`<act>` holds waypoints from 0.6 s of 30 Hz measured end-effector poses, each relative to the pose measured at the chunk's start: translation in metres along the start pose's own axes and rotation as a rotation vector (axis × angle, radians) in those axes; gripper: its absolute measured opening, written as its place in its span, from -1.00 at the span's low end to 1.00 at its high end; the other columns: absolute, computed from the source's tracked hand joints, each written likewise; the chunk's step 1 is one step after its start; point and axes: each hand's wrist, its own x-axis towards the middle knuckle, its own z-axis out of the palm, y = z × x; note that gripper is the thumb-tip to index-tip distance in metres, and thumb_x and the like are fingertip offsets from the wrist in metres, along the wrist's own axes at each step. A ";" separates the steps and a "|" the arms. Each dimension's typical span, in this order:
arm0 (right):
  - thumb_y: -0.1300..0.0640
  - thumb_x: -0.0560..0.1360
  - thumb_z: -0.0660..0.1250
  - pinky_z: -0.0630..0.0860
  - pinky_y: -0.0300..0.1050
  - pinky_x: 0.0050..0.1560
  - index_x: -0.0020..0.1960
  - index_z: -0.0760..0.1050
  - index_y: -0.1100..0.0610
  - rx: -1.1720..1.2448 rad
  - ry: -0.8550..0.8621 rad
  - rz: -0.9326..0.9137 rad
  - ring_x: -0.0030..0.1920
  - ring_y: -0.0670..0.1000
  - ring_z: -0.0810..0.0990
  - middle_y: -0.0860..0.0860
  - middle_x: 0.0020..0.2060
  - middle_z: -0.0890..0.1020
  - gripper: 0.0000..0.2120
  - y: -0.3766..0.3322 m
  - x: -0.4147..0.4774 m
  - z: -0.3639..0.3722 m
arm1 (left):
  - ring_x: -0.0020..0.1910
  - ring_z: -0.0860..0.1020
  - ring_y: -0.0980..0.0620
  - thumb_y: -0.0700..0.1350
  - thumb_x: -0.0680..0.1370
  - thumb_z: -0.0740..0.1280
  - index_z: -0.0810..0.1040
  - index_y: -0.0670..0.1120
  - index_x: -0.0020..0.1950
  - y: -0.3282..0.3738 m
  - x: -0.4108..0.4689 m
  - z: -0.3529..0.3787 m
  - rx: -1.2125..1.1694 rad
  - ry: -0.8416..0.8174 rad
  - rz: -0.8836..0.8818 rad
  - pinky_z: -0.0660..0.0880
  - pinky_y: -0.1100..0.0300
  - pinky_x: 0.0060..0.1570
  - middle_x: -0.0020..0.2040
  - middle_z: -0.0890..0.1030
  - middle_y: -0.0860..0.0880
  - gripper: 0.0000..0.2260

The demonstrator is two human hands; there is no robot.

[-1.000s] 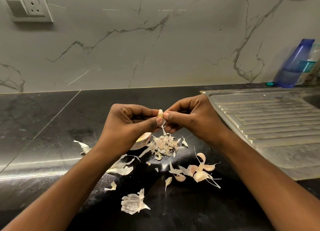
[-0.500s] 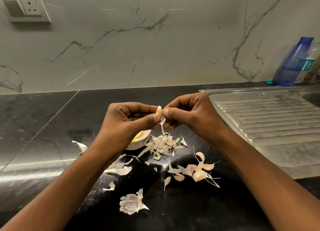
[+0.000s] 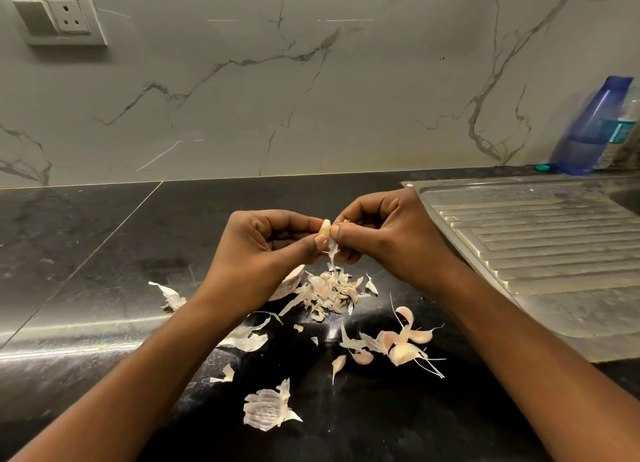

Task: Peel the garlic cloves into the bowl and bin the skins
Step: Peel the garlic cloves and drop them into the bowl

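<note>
Head view, peeling in progress. My left hand [image 3: 273, 250] pinches the garlic clove [image 3: 325, 227] between thumb and forefinger. My right hand [image 3: 388, 240] pinches the clove's near side, where the skin strip [image 3: 331, 255] begins. Over the last second both hands have held almost the same place. The strip still hangs attached, so I judge this clove not yet bare.

The bowl [image 3: 291, 283] showed its yellow contents earlier. Now only a piece of its outer wall shows behind my left wrist, directly below the clove.

The skins heap [image 3: 332, 288] lies under my hands, and the unpeeled cloves [image 3: 405, 344] lie just inside my right forearm. The raised edge of the drainboard [image 3: 536, 254] runs close beside my right hand. Bare desk [image 3: 104, 254] opens to the left and behind. No bin is in view.
</note>
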 end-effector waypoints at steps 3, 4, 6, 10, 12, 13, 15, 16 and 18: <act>0.30 0.56 0.49 0.69 -0.15 -0.24 -0.02 0.70 0.31 0.020 0.014 -0.016 -0.28 0.11 0.77 0.14 -0.23 0.75 -0.94 0.000 0.000 0.000 | -0.07 0.77 -0.08 -0.22 0.46 0.49 0.70 -0.24 0.14 0.002 0.000 0.002 -0.108 -0.008 -0.057 0.68 0.22 -0.05 -0.05 0.78 -0.14 -0.73; 0.30 0.56 0.49 0.69 -0.15 -0.24 -0.02 0.70 0.31 0.023 0.016 -0.021 -0.28 0.10 0.77 0.14 -0.23 0.75 -0.94 0.000 0.000 0.000 | -0.06 0.77 -0.09 -0.22 0.46 0.48 0.69 -0.25 0.15 0.003 0.000 0.003 -0.137 -0.007 -0.076 0.67 0.22 -0.05 -0.04 0.78 -0.16 -0.72; 0.31 0.56 0.49 0.67 -0.16 -0.25 -0.03 0.70 0.31 0.018 0.022 -0.030 -0.29 0.09 0.76 0.13 -0.25 0.75 -0.95 0.000 0.000 -0.001 | -0.04 0.76 -0.12 -0.23 0.47 0.46 0.68 -0.27 0.17 0.004 0.000 0.002 -0.214 -0.006 -0.115 0.68 0.21 -0.03 -0.02 0.77 -0.20 -0.71; 0.33 0.56 0.49 0.65 -0.17 -0.27 -0.06 0.70 0.30 -0.011 0.066 -0.042 -0.34 0.05 0.73 0.10 -0.29 0.73 -0.96 -0.001 0.001 -0.006 | 0.00 0.75 -0.19 -0.26 0.52 0.41 0.65 -0.31 0.22 0.006 0.002 -0.003 -0.340 -0.031 -0.176 0.70 0.15 0.01 0.03 0.74 -0.29 -0.71; 0.32 0.56 0.49 0.65 -0.17 -0.27 -0.06 0.70 0.29 -0.027 0.066 -0.041 -0.34 0.05 0.73 0.09 -0.31 0.73 -0.96 -0.002 0.001 -0.007 | 0.00 0.75 -0.19 -0.25 0.52 0.40 0.65 -0.30 0.22 0.006 0.002 -0.003 -0.367 -0.034 -0.197 0.70 0.15 0.01 0.03 0.74 -0.30 -0.71; 0.31 0.56 0.49 0.66 -0.17 -0.27 -0.06 0.70 0.29 -0.036 0.064 -0.039 -0.34 0.06 0.73 0.09 -0.31 0.73 -0.95 -0.001 0.002 -0.008 | 0.00 0.75 -0.19 -0.25 0.52 0.40 0.65 -0.30 0.22 0.007 0.002 -0.003 -0.379 -0.034 -0.208 0.70 0.15 0.01 0.04 0.73 -0.30 -0.71; 0.30 0.57 0.49 0.65 -0.16 -0.27 -0.05 0.70 0.29 -0.046 0.065 -0.034 -0.33 0.06 0.73 0.09 -0.31 0.73 -0.95 -0.001 0.002 -0.008 | 0.01 0.75 -0.20 -0.23 0.51 0.40 0.66 -0.29 0.21 0.006 0.003 -0.002 -0.402 -0.030 -0.229 0.70 0.14 0.01 0.04 0.73 -0.30 -0.70; 0.30 0.57 0.49 0.65 -0.16 -0.27 -0.05 0.70 0.29 -0.045 0.069 -0.031 -0.34 0.06 0.73 0.09 -0.31 0.73 -0.95 -0.001 0.002 -0.008 | 0.01 0.75 -0.20 -0.23 0.50 0.40 0.66 -0.29 0.21 0.006 0.003 -0.002 -0.412 -0.028 -0.237 0.71 0.13 0.01 0.05 0.73 -0.30 -0.70; 0.31 0.57 0.49 0.65 -0.17 -0.27 -0.06 0.70 0.30 -0.032 0.069 -0.020 -0.33 0.07 0.73 0.11 -0.31 0.73 -0.95 -0.002 0.001 -0.008 | 0.02 0.75 -0.20 -0.23 0.51 0.40 0.66 -0.28 0.21 0.006 0.003 -0.003 -0.419 -0.026 -0.238 0.71 0.13 0.01 0.05 0.73 -0.30 -0.71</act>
